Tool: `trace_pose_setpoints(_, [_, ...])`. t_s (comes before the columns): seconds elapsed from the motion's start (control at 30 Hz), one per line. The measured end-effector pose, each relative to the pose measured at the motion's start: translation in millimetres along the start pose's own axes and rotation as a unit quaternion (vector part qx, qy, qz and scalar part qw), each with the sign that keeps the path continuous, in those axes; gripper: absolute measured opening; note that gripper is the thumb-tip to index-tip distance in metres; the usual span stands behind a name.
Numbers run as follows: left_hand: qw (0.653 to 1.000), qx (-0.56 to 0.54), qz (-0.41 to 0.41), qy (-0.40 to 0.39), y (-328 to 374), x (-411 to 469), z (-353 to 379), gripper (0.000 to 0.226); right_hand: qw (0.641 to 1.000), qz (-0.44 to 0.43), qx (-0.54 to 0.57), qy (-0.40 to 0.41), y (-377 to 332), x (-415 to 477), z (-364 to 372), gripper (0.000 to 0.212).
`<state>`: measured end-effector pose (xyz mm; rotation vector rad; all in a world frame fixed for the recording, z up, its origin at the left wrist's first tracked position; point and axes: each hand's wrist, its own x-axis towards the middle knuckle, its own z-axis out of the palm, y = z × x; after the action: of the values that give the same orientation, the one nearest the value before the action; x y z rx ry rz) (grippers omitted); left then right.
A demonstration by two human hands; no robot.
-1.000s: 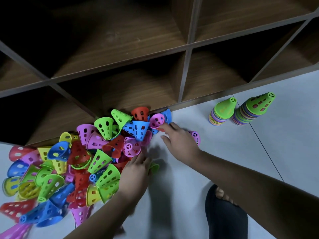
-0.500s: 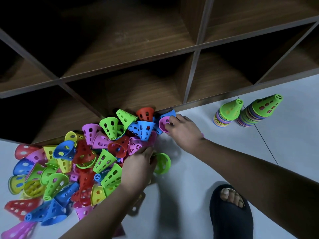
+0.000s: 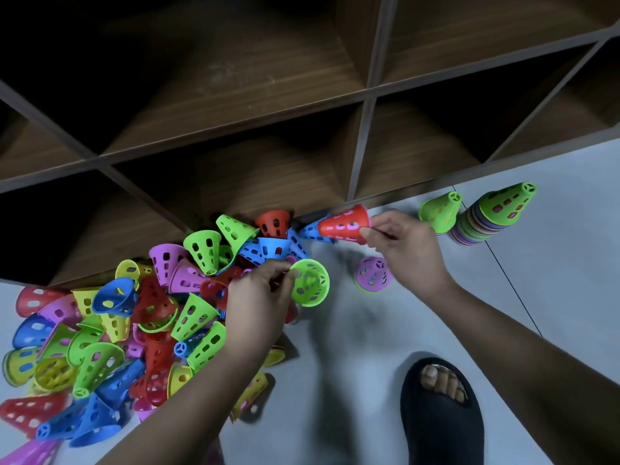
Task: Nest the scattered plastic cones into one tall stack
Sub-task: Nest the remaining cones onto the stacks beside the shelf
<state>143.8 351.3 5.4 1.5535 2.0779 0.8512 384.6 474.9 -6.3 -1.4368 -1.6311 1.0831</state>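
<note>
Since the frame half a second earlier, both hands had come up from the pile's edge, each carrying a cone, and a purple cone (image 3: pixel 373 275) that the right hand had covered now stood in plain sight. At the far left I saw the loose pile of cones (image 3: pixel 117 330) heaped on the grey floor (image 3: pixel 553 297) against the foot of the wooden shelf unit (image 3: pixel 235 95). Over the pile's right edge the left hand (image 3: pixel 261 297) pinched a green cone (image 3: pixel 308 283) by its rim, wide mouth facing the camera. Further right, a red cone (image 3: pixel 345 224) lay sideways in the air near the shelf, its wide rim pinched between thumb and fingers of the right hand (image 3: pixel 402 250). The purple cone stood upright on the floor just below that hand, between the two hands. Beyond the right hand stood a short stack (image 3: pixel 439 209) topped in green, and just beside it a taller stack (image 3: pixel 496 209), also green-topped. A foot in a black slipper (image 3: pixel 439 414) stood nearer the camera.
</note>
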Motion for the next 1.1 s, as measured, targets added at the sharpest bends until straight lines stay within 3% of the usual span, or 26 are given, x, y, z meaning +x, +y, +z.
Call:
trace_pose_setpoints(0.17, [0.992, -0.092, -0.089, -0.008, 21, 7, 4, 0.007, 0.974, 0.152, 0.17, -0.006, 20, -24, -32, 0.004])
trace_pose_setpoints(0.37, [0.953, -0.239, -0.182, -0.037, 42, 17, 25, 0.01, 0.959, 0.228, 0.168, -0.016, 54, -39, -37, 0.01])
trace_pose_setpoints(0.57, [0.943, -0.29, -0.164, -0.021, 67, 24, 42, 0.009, 0.957, 0.255, 0.139, -0.019, 74, -42, -27, 0.016])
trace_pose_setpoints(0.73, [0.94, -0.289, -0.177, -0.045, 79, 28, 52, 0.006, 0.955, 0.27, 0.127, -0.009, 76, -42, -19, 0.004])
trace_pose_setpoints(0.87, [0.938, -0.283, -0.188, -0.068, 81, 29, 59, 0.007, 0.979, 0.196, -0.004, 0.051, 61, -41, -23, 0.011])
trace_pose_setpoints(0.93, [0.938, -0.279, -0.185, -0.087, 82, 28, 63, 0.006, 0.967, 0.215, 0.129, 0.042, 44, -38, -27, 0.019])
trace_pose_setpoints(1.0, [0.944, -0.26, -0.174, -0.104, 85, 27, 65, 0.006, 0.929, 0.25, 0.271, 0.009, 29, -35, -31, 0.033])
trace_pose_setpoints(1.1, [0.96, -0.217, -0.135, -0.117, 89, 23, 66, 0.007, 0.919, 0.249, 0.302, -0.056, 17, -32, -34, 0.057])
